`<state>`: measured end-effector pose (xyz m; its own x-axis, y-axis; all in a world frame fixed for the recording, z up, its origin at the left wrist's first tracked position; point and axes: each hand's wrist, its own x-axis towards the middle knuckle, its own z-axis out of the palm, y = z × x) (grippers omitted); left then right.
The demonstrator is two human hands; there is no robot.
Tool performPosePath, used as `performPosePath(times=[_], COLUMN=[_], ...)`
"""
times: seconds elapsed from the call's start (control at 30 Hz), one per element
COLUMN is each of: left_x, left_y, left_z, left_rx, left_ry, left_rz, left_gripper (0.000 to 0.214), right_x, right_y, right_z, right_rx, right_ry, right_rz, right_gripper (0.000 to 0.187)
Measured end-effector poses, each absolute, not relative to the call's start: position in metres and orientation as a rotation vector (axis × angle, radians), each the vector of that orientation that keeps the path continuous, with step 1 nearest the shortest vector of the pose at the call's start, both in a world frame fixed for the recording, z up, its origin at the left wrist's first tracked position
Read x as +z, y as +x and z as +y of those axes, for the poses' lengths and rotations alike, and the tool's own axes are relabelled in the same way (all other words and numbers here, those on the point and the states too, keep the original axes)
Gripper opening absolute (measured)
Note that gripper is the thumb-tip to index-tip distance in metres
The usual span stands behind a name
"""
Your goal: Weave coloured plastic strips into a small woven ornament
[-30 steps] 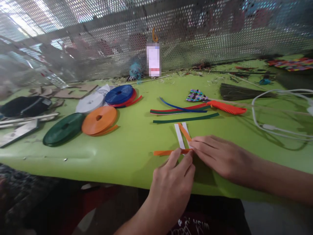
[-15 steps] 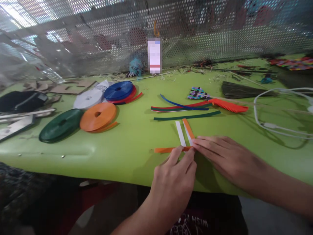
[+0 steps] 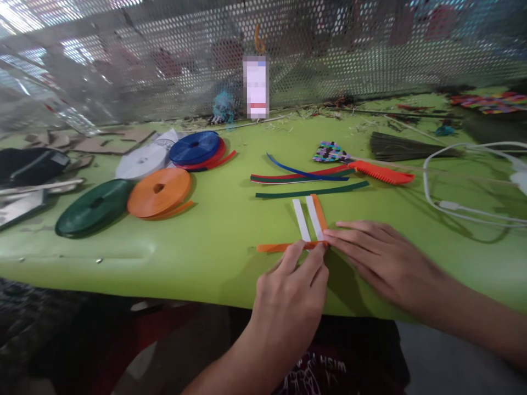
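My left hand is closed, its fingertips pinching a flat orange strip that lies crosswise on the green tabletop. Two white strips run away from it, their near ends meeting the orange one under my fingers. Along the right side of the right-hand white strip lies an upright orange strip. My right hand comes in from the right, with its fingertips closed at the corner where the upright orange strip meets the crosswise one. The join itself is partly hidden by fingers.
Beyond lie a green strip and a bundle of coloured strips. At left are orange, dark green, white and blue rolls. A red-handled tool and white cable lie right.
The upright orange strip has shifted right against the white strip, so more white shows beside it. Both hands stay at the join. The whole view has shifted slightly.
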<state>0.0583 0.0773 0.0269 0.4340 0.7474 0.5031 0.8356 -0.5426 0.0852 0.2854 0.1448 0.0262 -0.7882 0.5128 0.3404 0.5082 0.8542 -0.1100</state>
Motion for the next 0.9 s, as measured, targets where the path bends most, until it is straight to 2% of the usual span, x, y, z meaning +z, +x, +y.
performPosePath(times=[0.9], left_x=[0.027], left_y=[0.0607], left_z=[0.0765], left_rx=[-0.766], left_ry=[-2.479], left_rz=[-1.39], left_gripper=[0.018], right_x=[0.0265], right_y=[0.2882], right_z=[0.1415], right_rx=[-0.102], right_ry=[-0.786], right_rz=[-2.705], right_gripper=[0.044])
